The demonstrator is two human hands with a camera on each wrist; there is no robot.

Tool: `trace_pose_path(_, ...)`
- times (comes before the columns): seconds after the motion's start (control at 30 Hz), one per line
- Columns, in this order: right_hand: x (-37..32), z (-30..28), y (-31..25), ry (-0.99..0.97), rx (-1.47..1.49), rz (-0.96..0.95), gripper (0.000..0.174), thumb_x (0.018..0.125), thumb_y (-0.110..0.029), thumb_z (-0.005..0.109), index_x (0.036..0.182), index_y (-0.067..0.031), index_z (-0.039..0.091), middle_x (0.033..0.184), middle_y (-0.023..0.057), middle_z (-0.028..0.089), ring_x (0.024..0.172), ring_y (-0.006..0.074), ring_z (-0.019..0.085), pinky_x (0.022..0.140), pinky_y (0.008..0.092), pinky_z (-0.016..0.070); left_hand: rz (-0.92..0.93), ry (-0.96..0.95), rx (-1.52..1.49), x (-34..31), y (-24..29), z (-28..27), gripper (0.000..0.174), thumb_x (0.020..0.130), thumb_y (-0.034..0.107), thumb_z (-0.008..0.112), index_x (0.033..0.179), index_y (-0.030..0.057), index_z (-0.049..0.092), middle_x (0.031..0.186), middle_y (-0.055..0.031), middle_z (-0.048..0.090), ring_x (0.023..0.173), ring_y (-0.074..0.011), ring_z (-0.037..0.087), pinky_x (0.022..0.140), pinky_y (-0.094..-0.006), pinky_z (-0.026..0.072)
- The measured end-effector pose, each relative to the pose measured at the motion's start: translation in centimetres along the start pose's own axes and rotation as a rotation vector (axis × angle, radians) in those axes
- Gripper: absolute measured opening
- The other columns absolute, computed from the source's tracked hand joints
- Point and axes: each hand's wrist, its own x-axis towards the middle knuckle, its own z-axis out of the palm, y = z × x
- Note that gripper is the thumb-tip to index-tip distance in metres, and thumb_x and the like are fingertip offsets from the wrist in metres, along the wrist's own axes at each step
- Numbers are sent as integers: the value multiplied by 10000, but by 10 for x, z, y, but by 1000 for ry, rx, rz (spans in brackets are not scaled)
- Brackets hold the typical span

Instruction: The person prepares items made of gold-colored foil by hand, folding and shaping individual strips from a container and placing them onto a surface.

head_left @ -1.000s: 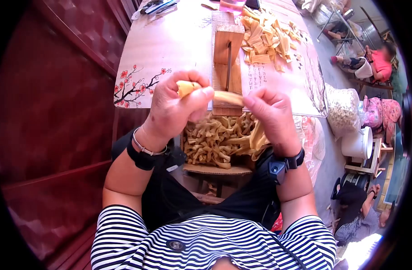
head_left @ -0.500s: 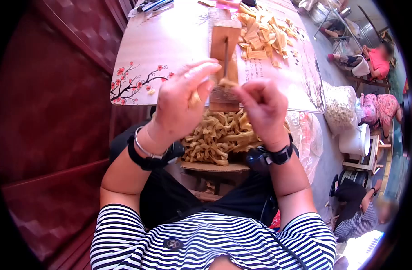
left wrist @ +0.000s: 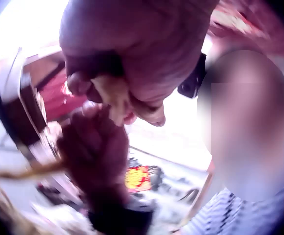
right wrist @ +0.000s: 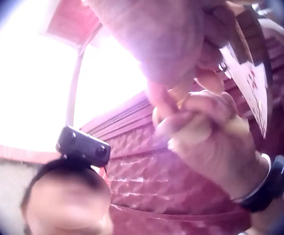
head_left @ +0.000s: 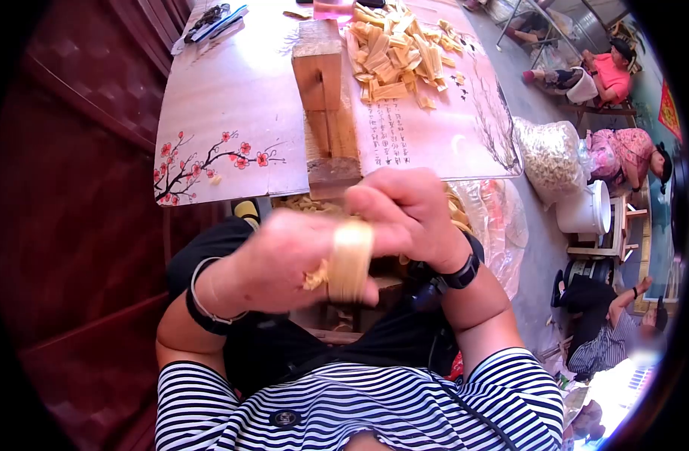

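A flat, pale yellow fibrous strip (head_left: 350,259) is looped round the fingers of my left hand (head_left: 273,259), in front of my lap. A crumpled end pokes out on the palm side. My right hand (head_left: 416,214) is curled, its thumb and fingers gripping the strip close against the left fingertips. In the left wrist view, part of the strip (left wrist: 113,98) lies between the two hands. Both hands are touching in the right wrist view too, the left hand (right wrist: 215,142) below. Motion blurs the left hand in the head view.
Beyond the hands, a wooden block stand (head_left: 329,143) with a thin upright blade sits on the flower-patterned table (head_left: 247,98). A heap of yellow strips (head_left: 397,56) lies behind it. Below the table edge more strips (head_left: 303,204) show. Seated people and a white bucket (head_left: 585,207) are at right.
Both hands have come back from the stand toward my body and drawn together. The strip, earlier stretched between the hands by the blade, is now wrapped round the left fingers.
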Motion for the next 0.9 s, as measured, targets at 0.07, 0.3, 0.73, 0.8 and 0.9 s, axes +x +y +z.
trace_pose_path(0.07,0,1,1,-244,348,464,238,931,-208,574,819,-20,668,621,21,579,591,62,534,505,253,399,79,-7,678,-2,-6,-15,414,706,256,780,1087,118,692,745,-49,590,646,-191,616,553,-284,477)
trace_pose_path(0.3,-7,36,7,-66,968,759,61,892,-95,639,896,-34,637,827,36,661,671,81,607,605,210,494,404,307,594,-7,-24,-5,361,635,244,841,911,45,720,884,-103,616,657,-197,624,549,-283,499)
trace_pose_path(0.73,-6,23,11,-61,-338,-111,200,806,-169,708,886,3,644,663,137,597,532,256,595,503,328,469,-132,158,651,-15,-17,-5,183,702,-25,671,885,-9,664,1112,-159,654,817,-284,687,682,-302,550)
trace_pose_path(0.8,-10,26,13,-59,-437,-7,218,815,-200,693,877,2,640,654,142,585,529,272,590,491,340,464,-56,159,640,-14,-20,-5,151,690,-36,665,838,-23,642,1074,-135,660,751,-259,675,655,-297,545)
trace_pose_path(0.9,-10,21,8,-136,134,375,340,955,-301,534,768,-25,601,628,42,582,528,149,540,500,257,410,176,212,462,-7,-26,-12,48,793,-24,634,831,-53,628,1026,-161,655,688,-193,647,632,-296,533)
